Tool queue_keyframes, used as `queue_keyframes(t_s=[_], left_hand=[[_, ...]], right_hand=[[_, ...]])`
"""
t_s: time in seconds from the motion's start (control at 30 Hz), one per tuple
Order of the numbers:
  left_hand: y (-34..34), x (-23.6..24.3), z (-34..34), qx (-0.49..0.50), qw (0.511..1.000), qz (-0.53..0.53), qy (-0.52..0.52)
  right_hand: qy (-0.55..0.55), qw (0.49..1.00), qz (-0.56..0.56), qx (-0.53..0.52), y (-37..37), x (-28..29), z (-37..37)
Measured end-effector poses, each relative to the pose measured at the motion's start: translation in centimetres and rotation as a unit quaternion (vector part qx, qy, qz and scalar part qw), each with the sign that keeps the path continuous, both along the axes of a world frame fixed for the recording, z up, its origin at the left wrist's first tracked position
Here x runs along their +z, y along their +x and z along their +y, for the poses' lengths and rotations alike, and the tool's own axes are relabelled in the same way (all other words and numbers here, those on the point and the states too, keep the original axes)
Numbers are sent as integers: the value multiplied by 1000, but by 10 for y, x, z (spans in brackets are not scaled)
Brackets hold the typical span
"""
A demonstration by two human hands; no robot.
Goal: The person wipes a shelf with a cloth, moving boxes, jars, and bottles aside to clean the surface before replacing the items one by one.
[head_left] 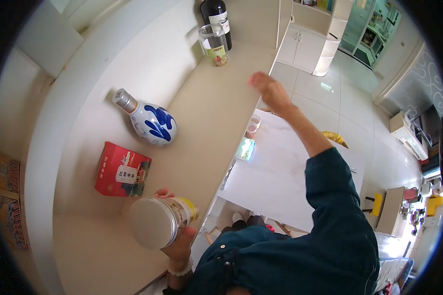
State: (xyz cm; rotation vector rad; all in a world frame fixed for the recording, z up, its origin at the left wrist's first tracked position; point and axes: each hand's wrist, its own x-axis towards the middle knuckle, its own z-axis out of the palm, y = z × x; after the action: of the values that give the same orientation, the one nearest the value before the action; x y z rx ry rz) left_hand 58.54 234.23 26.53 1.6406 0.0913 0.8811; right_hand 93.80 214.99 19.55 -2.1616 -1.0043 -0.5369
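Note:
My left hand (179,241) grips a wide jar (152,221) with a silver lid and yellow label, low on the cream shelf (211,103). Just beyond it a red box (120,169) stands against the back wall, and a white ceramic bottle (152,125) with blue brushwork and silver cap is farther along. My right hand (268,88) is raised over the shelf's outer edge, fingers curled, with nothing visible in them. At the shelf's far end a clear canister (214,49) with a green label stands before a dark bottle (214,12).
Below the shelf is a white table (275,177) with small containers (252,129), a light blue packet (245,150) and something yellow (334,137). A white cabinet (305,49) stands across the tiled floor. At right are a television stand (406,132) and a yellow chair (376,204).

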Motion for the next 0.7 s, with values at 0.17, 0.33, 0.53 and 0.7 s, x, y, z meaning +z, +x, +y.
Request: queue_keyframes(t_s=[0.17, 0.33, 0.53, 0.7], left_hand=[[-3, -2, 4, 8, 1000, 5, 7], [2, 4, -4, 0, 1000, -10, 0], [-2, 4, 0, 17, 1000, 5, 5], [-6, 9, 2, 35, 999, 2, 6]], right_hand=[[-2, 988, -80, 132, -27, 2, 25], [-55, 998, 9, -14, 13, -5, 20], [-92, 995, 26, 6, 9, 4, 23], [-80, 987, -17, 138, -27, 4, 55]])
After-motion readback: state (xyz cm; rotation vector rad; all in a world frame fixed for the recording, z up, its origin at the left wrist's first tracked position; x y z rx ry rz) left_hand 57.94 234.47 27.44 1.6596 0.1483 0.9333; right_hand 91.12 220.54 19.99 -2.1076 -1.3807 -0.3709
